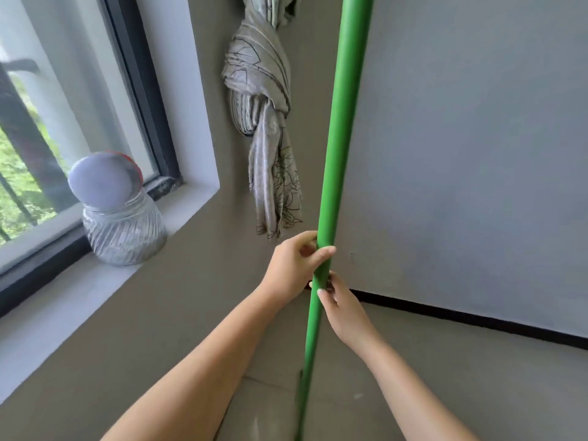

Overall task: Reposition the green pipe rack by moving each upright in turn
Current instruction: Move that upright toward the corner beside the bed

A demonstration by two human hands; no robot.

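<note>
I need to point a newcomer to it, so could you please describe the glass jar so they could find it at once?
Start at the window on the left and drop to its sill. The glass jar stands there, left of the knotted curtain. It is ribbed clear glass with a round lid propped tilted on its mouth.

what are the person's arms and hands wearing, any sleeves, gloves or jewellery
Both forearms are bare as far as the frame shows, with no sleeve edge in view. The left hand and right hand wear no gloves, and no rings, watch or bracelets show on the fingers or wrists. The visible fingernails look short and unpainted.
</note>
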